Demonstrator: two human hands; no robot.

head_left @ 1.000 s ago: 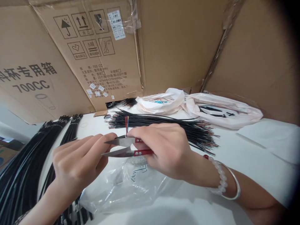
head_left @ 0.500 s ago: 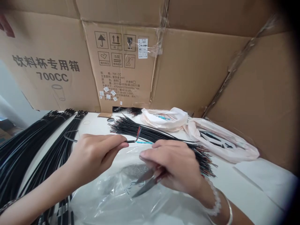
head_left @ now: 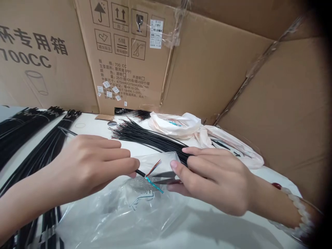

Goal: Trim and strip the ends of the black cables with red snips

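My left hand (head_left: 95,166) is closed around a black cable (head_left: 140,173) close to its stripped end. From that end, thin red and blue wires (head_left: 155,166) stick up to the right, while a twisted turquoise strand (head_left: 155,186) slants down to the right. My right hand (head_left: 207,176) grips scissors (head_left: 166,178), their blades pointing left and slightly apart around the turquoise strand's area; whether they touch it I cannot tell. Under both hands lies a clear plastic bag (head_left: 116,214). Just behind them is a bundle of black cables (head_left: 147,135) with stripped ends.
Long black cable bundles (head_left: 44,145) lie on the left of the white table (head_left: 88,124). Cardboard (head_left: 207,69) stands upright along the back and right. Two pale plastic bags (head_left: 178,129) with rolled rims, holding small pieces, sit at the back.
The scissors have swung from pointing down-left to pointing left at the wires. My right hand has let go of the turquoise strand, which now hangs free. The view has shifted.
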